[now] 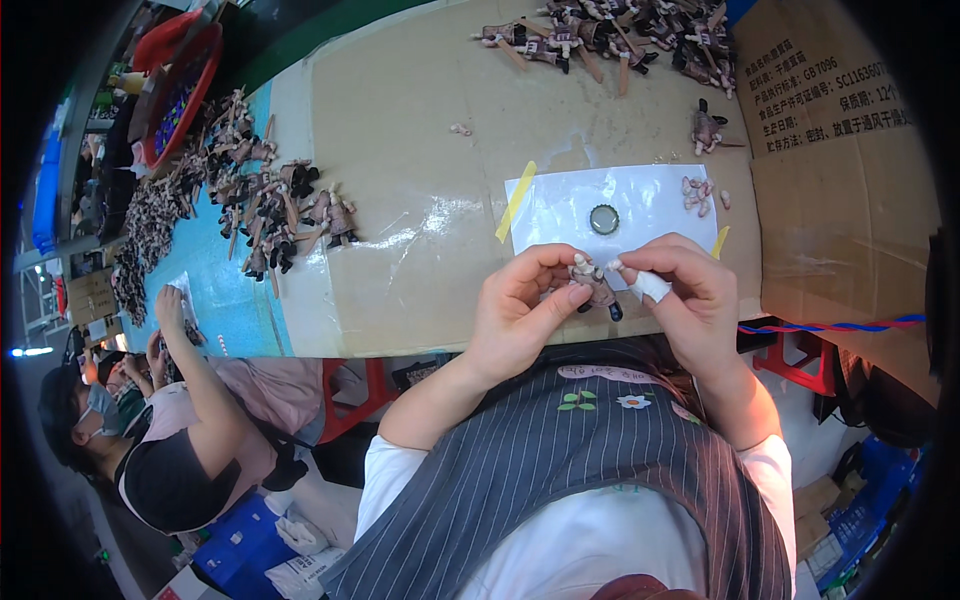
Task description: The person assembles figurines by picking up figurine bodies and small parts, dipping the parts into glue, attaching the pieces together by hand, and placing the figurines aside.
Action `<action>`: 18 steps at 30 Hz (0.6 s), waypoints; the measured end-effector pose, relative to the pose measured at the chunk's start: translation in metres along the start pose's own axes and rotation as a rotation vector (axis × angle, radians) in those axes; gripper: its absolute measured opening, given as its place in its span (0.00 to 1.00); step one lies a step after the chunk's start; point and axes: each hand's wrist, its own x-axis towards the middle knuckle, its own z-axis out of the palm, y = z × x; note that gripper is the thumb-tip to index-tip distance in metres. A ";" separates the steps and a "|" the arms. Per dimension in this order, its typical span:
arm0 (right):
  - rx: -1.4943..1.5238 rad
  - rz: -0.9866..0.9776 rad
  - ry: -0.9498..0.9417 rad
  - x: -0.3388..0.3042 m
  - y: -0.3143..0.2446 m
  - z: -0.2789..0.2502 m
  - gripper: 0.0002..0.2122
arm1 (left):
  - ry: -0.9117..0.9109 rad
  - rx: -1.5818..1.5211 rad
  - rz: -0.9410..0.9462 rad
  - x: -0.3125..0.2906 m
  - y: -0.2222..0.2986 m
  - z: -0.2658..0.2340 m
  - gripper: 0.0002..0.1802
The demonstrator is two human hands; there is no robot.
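My left hand point(527, 308) is closed on a small doll figurine point(598, 288) with a brownish dress and dark boots, pinched between thumb and fingers. Beside it, my right hand point(690, 300) pinches a tiny pale piece point(615, 266) close to the figurine's upper body; whether the two touch I cannot tell. White tape point(652, 287) wraps a finger of that hand. Just beyond my hands, a round metal bottle cap point(604, 219) lies on a white sheet point(560, 205) held by yellow tape point(516, 203). Several small pinkish parts point(696, 195) rest at the sheet's right side.
More figurines with wooden sticks point(600, 35) are heaped at the far edge, and one figurine point(707, 127) lies apart. Another pile point(270, 215) covers the left. A cardboard box point(840, 190) stands at the right. A co-worker point(190, 440) sits at the left, near a red basket point(185, 95).
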 end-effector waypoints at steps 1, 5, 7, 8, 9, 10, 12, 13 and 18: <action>0.003 -0.001 0.006 -0.001 0.001 0.000 0.08 | -0.004 0.004 -0.003 0.000 -0.001 0.001 0.15; 0.006 0.022 -0.038 -0.003 0.004 0.001 0.08 | -0.017 0.010 -0.019 0.000 -0.002 0.000 0.16; -0.010 0.026 -0.046 -0.004 0.006 0.000 0.08 | -0.025 0.025 -0.019 0.000 -0.004 0.000 0.16; -0.042 0.019 -0.046 -0.005 0.006 0.000 0.08 | -0.005 0.080 -0.019 0.000 -0.005 0.001 0.15; -0.073 0.011 -0.048 -0.005 0.006 -0.001 0.08 | 0.016 0.136 -0.019 0.001 -0.006 0.001 0.14; -0.076 0.012 -0.046 -0.005 0.004 -0.002 0.08 | 0.013 0.134 -0.019 0.002 -0.005 0.000 0.14; -0.181 0.007 -0.101 -0.004 -0.002 -0.005 0.08 | -0.079 0.458 0.054 0.003 -0.002 -0.005 0.14; -0.184 0.008 -0.098 -0.004 -0.004 -0.007 0.08 | -0.082 0.455 0.054 0.004 -0.001 -0.004 0.14; -0.509 -0.231 -0.126 -0.011 -0.008 -0.011 0.18 | -0.077 0.571 0.183 0.007 0.004 0.008 0.13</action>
